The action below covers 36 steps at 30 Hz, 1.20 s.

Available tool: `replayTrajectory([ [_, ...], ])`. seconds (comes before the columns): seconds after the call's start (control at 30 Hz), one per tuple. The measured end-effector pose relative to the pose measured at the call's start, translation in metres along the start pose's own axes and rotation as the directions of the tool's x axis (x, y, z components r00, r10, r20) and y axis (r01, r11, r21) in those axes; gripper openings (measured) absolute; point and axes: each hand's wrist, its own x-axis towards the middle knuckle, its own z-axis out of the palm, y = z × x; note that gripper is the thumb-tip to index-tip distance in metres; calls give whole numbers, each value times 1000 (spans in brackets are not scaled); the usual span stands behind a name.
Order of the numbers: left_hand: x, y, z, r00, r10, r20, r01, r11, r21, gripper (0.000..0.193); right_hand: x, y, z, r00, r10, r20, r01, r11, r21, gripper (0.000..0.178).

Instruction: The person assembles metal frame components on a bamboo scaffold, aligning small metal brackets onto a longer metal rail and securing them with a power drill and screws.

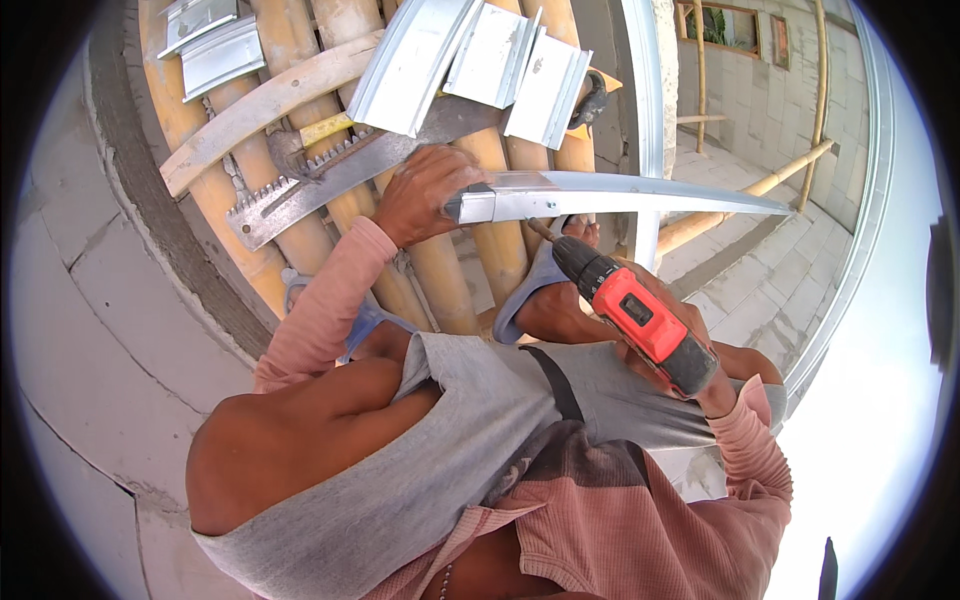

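My left hand (430, 193) is closed around the near end of a long, shiny metal channel (600, 190), which runs off to the right. In my right hand (672, 318) is a red and black cordless drill (641, 318), its handle hidden behind the body and my fingers. The drill's bit (540, 230) points up and left at the channel's side, close to a small screw head; whether it touches cannot be made out. Beyond my left hand, a handsaw (400, 150) with a wide, toothed blade lies on the bamboo poles.
Bamboo poles (440, 275) form the platform under my feet. Cut metal channel pieces (480, 60) lie on it, with more pieces (222, 58) at the far left. A curved wooden strip (270, 110) and a hammer (290, 150) lie near the saw. Pale block walls (140, 300) flank the platform.
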Motion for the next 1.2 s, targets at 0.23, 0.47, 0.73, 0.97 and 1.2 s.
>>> replayTrajectory([
  [0.23, -2, 3, 6, 998, -68, 12, 69, 997, -41, 63, 17, 3, -1, 953, -304, -19, 291, 928, -233, 79],
  [0.47, 4, 6, 3, 1000, -29, 0, 29, 998, -51, 67, 21, -2, -2, 914, -406, 12, 394, 879, -270, 72],
  [0.73, 5, 5, 5, 1000, 13, -10, -13, 1000, -16, 65, 16, 8, -6, 984, -178, 29, 180, 980, -81, 63],
  [0.97, 4, 3, 8, 999, -36, 36, 39, 994, -102, 62, 20, -24, -2, 980, -199, 16, 198, 962, -186, 74],
  [1.2, 3, 1, 13, 1000, 8, 19, -7, 999, -32, 61, 18, -32, -5, 997, 72, 20, -72, 997, 1, 75],
])
